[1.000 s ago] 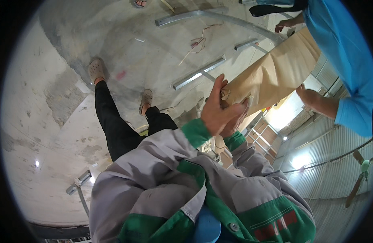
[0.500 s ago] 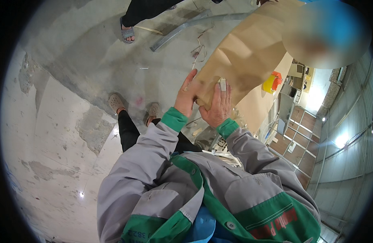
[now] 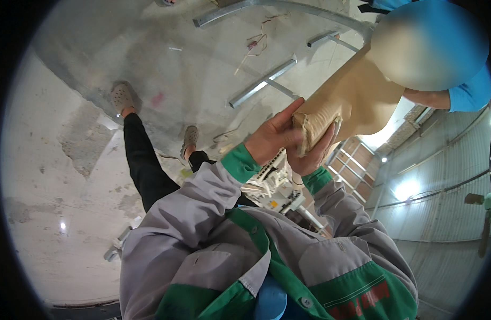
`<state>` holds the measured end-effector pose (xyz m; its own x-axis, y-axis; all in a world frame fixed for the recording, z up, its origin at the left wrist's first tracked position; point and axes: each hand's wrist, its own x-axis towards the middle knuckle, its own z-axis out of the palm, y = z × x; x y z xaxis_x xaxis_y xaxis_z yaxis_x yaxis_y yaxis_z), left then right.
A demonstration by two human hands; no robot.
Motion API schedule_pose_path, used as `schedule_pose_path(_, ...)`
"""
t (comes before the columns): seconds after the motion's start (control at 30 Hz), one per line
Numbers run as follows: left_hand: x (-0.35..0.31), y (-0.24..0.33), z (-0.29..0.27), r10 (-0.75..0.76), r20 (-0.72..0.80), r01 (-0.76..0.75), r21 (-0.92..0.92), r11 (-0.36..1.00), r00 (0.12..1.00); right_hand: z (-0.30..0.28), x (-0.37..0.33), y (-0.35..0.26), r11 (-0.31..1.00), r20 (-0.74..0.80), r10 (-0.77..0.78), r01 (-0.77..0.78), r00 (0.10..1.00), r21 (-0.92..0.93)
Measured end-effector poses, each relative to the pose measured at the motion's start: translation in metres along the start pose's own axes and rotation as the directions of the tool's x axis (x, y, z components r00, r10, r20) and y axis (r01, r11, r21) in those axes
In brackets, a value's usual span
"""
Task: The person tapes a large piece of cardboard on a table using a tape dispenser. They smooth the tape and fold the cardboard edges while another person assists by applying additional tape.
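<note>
Right hand (image 3: 313,156), flat on brown bundle (image 3: 357,93) half second ago, now cups side of its end.

My left hand (image 3: 271,140) grips the near end of a tan, paper-like bundle (image 3: 357,93), while my right hand (image 3: 312,154) cups its lower side. Near its far end I see another person's blue sleeve (image 3: 472,97), and beyond my hands metal bars (image 3: 264,83) lie on the stained floor (image 3: 165,69).

2 hands (image 3: 268,141), 1 brn pkg (image 3: 354,93), 2 clogs (image 3: 122,98), 1 fan (image 3: 488,201)
</note>
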<state>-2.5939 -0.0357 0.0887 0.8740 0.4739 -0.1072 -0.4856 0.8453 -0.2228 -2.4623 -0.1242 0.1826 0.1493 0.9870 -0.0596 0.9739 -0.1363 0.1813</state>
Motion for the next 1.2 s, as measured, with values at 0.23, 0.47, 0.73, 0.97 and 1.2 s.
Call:
schedule_pose_path(0.23,0.000,0.001,0.010,0.006,-0.030,-0.001,0.161,0.987,1.000,0.016,-0.017,0.013,0.924,0.029,0.220,-0.218,0.975,0.313)
schedule_pose_path(0.47,0.000,-0.010,0.006,0.046,-0.133,-0.041,0.038,0.998,0.990,0.007,-0.005,0.004,0.999,-0.047,0.033,-0.035,0.998,-0.024)
schedule_pose_path(0.73,0.016,0.019,0.029,0.501,-0.360,-0.069,0.756,0.651,0.787,-0.010,0.008,-0.001,0.990,0.071,0.067,-0.075,0.995,0.118)
schedule_pose_path(0.97,0.096,0.036,0.135,0.229,-0.317,0.386,0.833,-0.397,0.920,-0.038,0.017,0.002,0.953,0.111,0.071,-0.101,0.991,0.285)
schedule_pose_path(1.2,0.117,0.020,0.113,0.295,-0.264,0.390,0.734,-0.556,0.918,-0.074,0.005,0.013,0.857,0.076,0.047,-0.079,0.996,0.508)
